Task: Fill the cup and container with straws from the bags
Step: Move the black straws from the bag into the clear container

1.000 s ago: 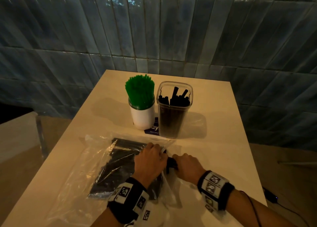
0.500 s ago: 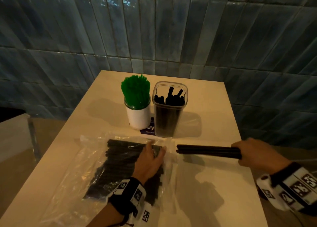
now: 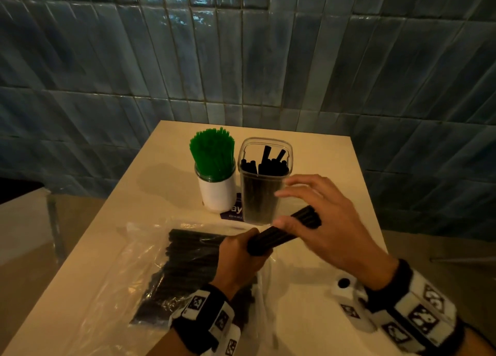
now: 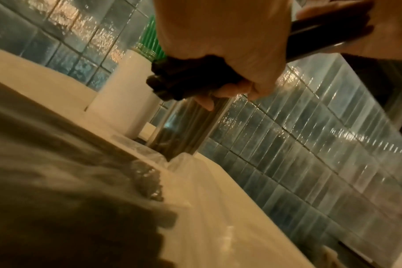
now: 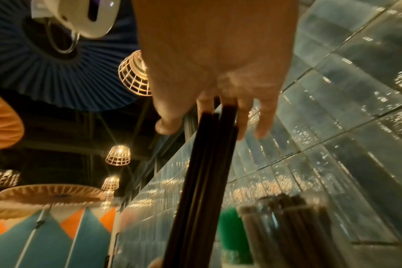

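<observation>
Two hands on one bundle of black straws
L hand fist-grips its near end; R hand fingers spread loose over far end, by container.

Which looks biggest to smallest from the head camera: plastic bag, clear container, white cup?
1. Plastic bag, clearly largest, though nearest the camera.
2. Clear container, taller than the cup.
3. White cup, beside it.

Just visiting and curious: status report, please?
Left hand grips black straw bundle; right hand open, fingers against it. Clear container part-filled. Path clear.
</observation>
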{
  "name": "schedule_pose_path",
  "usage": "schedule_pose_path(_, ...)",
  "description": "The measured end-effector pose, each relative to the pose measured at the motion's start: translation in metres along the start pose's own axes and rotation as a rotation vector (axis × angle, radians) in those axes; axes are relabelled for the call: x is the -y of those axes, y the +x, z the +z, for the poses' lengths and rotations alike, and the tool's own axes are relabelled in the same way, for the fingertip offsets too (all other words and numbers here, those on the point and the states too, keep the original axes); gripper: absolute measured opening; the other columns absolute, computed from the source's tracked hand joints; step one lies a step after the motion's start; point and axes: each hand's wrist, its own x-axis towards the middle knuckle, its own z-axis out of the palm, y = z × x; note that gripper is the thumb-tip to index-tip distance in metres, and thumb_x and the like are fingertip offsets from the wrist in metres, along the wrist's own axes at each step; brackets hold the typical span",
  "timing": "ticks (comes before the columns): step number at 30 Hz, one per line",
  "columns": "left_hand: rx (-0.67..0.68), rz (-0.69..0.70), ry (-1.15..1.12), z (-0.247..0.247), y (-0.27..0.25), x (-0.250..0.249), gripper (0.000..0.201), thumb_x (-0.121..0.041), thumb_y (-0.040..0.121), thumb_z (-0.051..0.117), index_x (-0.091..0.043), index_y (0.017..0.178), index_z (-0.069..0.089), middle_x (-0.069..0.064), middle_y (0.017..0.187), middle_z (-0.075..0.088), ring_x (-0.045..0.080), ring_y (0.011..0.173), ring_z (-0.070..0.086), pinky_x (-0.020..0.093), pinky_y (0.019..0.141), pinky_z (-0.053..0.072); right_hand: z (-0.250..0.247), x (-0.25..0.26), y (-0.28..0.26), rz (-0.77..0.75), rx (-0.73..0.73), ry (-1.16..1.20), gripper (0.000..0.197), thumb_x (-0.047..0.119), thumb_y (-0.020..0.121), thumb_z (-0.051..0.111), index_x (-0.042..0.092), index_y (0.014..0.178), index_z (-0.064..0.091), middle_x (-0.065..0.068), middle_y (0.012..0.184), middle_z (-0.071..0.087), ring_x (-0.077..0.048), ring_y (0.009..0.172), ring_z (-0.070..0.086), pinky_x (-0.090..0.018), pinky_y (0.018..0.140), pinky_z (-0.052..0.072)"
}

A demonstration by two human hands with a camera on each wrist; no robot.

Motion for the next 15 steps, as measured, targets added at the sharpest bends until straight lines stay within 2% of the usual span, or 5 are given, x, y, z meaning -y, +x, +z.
schedule_pose_path(3,0.005,0.025,-0.226,0.009,0.000,-0.015,0.010,-0.036,0.076,0.068,-0.030,0.083,0.064,-0.004,0.073,0.069,0.010,0.064,0.066,0.035,0.058,0.055,0.029,0.005,-0.004,-0.158,-0.191,0.094,0.036,0.052,0.088,0.052,0.022,0.101,0.068,0.003,0.119,0.058,-0.005,0.114,0.047,-0.017,0.097,0.038)
schedule_pose_path(5,-0.001,-0.002,-0.296,0.012,0.002,-0.022,0.006,-0.041,0.077,0.067,-0.039,0.081,0.063,-0.007,0.077,0.071,0.006,0.069,0.067,0.037,0.064,0.057,0.037,0.007,-0.003,-0.158,-0.382,0.171,0.026,0.042,0.087,0.058,0.022,0.102,0.064,-0.004,0.114,0.060,-0.009,0.111,0.052,-0.016,0.096,0.040)
schedule_pose_path(7,0.018,-0.021,-0.334,0.011,0.007,-0.030,0.016,-0.044,0.075,0.065,-0.041,0.091,0.063,-0.008,0.088,0.072,0.001,0.079,0.067,0.034,0.074,0.057,0.035,0.007,0.002,-0.052,-0.520,0.324,0.024,0.041,0.085,0.060,0.030,0.106,0.057,0.003,0.108,0.062,-0.009,0.105,0.057,-0.017,0.092,0.045)
schedule_pose_path(10,0.070,0.086,-0.345,0.010,0.018,-0.049,0.035,-0.042,0.075,0.067,-0.029,0.107,0.062,-0.007,0.101,0.069,-0.007,0.090,0.062,0.021,0.082,0.053,0.033,0.012,0.007,0.042,-0.493,0.686,0.009,0.036,0.086,0.056,0.043,0.091,0.055,0.014,0.076,0.064,-0.005,0.070,0.064,-0.020,0.071,0.054)
schedule_pose_path(15,0.069,0.287,-0.266,-0.006,0.037,-0.065,0.055,-0.067,0.079,0.048,-0.027,0.117,0.045,0.000,0.120,0.049,0.011,0.109,0.049,0.030,0.091,0.047,-0.001,-0.003,0.016,-0.051,-0.667,0.698,0.003,0.043,0.090,0.051,0.041,0.090,0.053,0.013,0.063,0.057,-0.008,0.053,0.056,-0.026,0.057,0.054)
